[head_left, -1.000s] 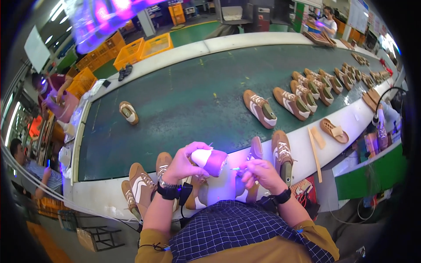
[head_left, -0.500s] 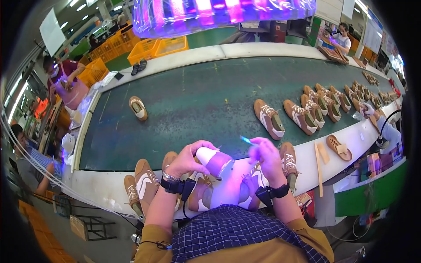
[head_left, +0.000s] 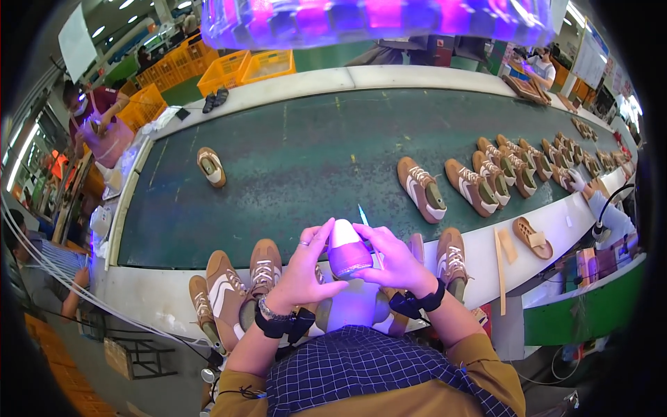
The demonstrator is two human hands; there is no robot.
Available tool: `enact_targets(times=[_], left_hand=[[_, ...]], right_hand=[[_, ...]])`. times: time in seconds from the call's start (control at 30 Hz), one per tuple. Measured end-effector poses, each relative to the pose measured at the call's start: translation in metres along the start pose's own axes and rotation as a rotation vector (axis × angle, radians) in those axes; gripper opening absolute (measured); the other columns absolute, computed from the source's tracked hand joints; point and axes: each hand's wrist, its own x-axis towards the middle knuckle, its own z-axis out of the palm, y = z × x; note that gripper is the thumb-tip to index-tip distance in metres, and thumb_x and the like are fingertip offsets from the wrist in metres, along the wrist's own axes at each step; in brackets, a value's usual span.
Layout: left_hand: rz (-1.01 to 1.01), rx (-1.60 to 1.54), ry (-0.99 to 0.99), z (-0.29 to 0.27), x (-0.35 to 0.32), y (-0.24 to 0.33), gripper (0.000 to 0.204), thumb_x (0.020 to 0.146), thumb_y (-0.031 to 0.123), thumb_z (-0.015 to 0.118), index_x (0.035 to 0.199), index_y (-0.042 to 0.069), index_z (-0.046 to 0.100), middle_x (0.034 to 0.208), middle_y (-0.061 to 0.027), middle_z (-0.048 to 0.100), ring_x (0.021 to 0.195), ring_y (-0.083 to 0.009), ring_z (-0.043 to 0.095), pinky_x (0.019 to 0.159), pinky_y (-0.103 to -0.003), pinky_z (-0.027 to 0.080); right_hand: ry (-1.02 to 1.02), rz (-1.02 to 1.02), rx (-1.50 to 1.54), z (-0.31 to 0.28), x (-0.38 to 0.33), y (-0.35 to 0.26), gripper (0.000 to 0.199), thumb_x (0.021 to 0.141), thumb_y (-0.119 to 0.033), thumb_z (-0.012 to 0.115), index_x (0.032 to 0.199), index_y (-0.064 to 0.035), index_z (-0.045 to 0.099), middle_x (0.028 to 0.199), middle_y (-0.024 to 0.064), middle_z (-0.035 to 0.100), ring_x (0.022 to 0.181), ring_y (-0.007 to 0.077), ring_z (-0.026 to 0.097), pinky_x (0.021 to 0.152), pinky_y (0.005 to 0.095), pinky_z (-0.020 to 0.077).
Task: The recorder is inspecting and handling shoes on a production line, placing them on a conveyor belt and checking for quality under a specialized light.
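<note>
Both my hands hold one shoe above the near edge of the table, its white end pointing away and its body tinted purple by the light. My left hand wraps its left side, thumb and fingers on it. My right hand presses the other side and also keeps a thin pen-like tool, its pale blue tip sticking up past the fingers. Below my wrists, other brown-and-white sneakers lie partly hidden. Left of my hands stands a laced sneaker; to the right is another laced sneaker.
A glowing purple lamp hangs overhead. Across the green belt stand a lone shoe at left and rows of sneakers at right. A sandal and tan strips lie on the white ledge. Co-workers are around it.
My right hand has come in from the right and now touches the shoe, the tool still in its fingers. The shoe has turned more upright, with its white end facing away.
</note>
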Motion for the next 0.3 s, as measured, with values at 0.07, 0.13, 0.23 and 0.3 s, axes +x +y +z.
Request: enact_targets(times=[0.07,0.13,0.23,0.3], left_hand=[[-0.027,0.06,0.033,0.003,0.004,0.005,0.095,0.059,0.015,0.08,0.138,0.001,0.03,0.123,-0.0118,0.037,0.123,-0.0243,0.04,0.102,-0.037,0.039],[-0.05,0.104,0.065,0.001,0.008,0.008,0.095,0.058,0.016,0.08,0.138,0.001,0.03,0.122,-0.0122,0.038,0.122,-0.0243,0.041,0.1,-0.036,0.041],[0.015,0.238,0.016,-0.002,0.013,0.011,0.095,0.059,0.019,0.079,0.138,0.002,0.03,0.121,-0.0155,0.042,0.111,-0.0288,0.051,0.089,-0.035,0.049],[0.007,0.225,-0.032,-0.003,0.013,0.013,0.091,0.064,0.019,0.079,0.138,0.002,0.029,0.122,-0.0137,0.041,0.111,-0.0299,0.05,0.091,-0.035,0.048]], right_hand=[[-0.003,-0.014,-0.018,0.0,-0.001,-0.001,0.081,0.066,-0.026,0.075,0.132,0.0035,0.038,0.116,0.0195,0.052,0.101,0.031,0.053,0.089,0.0374,0.043],[0.001,-0.032,-0.042,-0.001,0.0,-0.002,0.08,0.067,-0.026,0.074,0.131,0.0048,0.038,0.116,0.0197,0.052,0.102,0.0313,0.052,0.09,0.0375,0.0429],[-0.006,-0.067,-0.053,-0.002,0.0,-0.003,0.078,0.068,-0.024,0.073,0.131,0.0051,0.037,0.118,0.02,0.052,0.105,0.0316,0.052,0.091,0.0382,0.0421],[-0.033,-0.07,-0.028,-0.005,-0.001,-0.001,0.08,0.068,-0.025,0.073,0.133,0.0047,0.035,0.119,0.0206,0.051,0.108,0.0314,0.05,0.094,0.0386,0.0403]])
